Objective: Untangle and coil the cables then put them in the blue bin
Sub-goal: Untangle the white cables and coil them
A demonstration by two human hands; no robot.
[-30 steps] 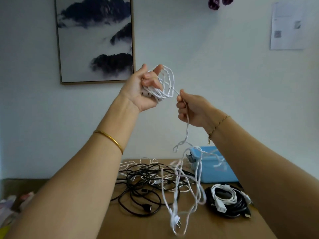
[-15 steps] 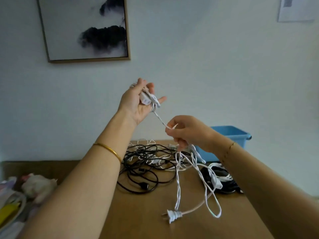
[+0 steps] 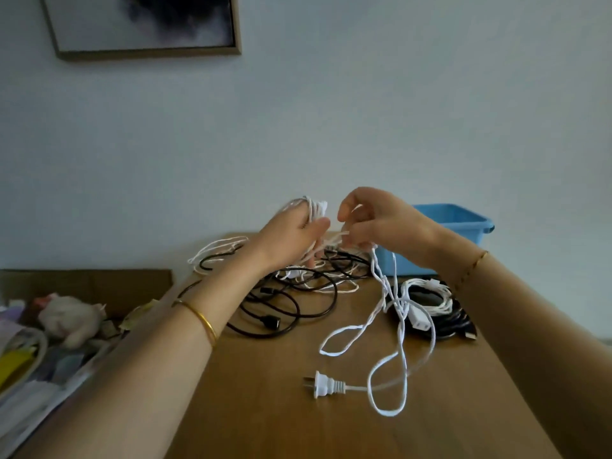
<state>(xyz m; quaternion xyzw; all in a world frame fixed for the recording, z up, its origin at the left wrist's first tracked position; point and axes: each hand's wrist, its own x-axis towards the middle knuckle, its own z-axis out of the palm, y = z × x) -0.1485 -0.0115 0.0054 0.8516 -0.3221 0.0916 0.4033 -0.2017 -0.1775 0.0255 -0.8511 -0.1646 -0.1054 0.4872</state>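
at the far left a soft toy (image 3: 71, 318) lay among papers below the table edge. my left hand (image 3: 291, 236) was raised over the black cable tangle (image 3: 298, 293), with loops of the white cable (image 3: 316, 208) wound round its fingers and the thumb held against them. just beside it, my right hand (image 3: 381, 223) pinched the same cable with curled fingers. from there it hung down to the wooden table (image 3: 265, 409), its plug (image 3: 326, 384) lying flat nearer me. behind my right wrist stood the blue bin (image 3: 463, 220), with a coiled black-and-white bundle (image 3: 430, 299) in front of it. a framed picture (image 3: 149, 24) hung on the pale wall (image 3: 364, 111).
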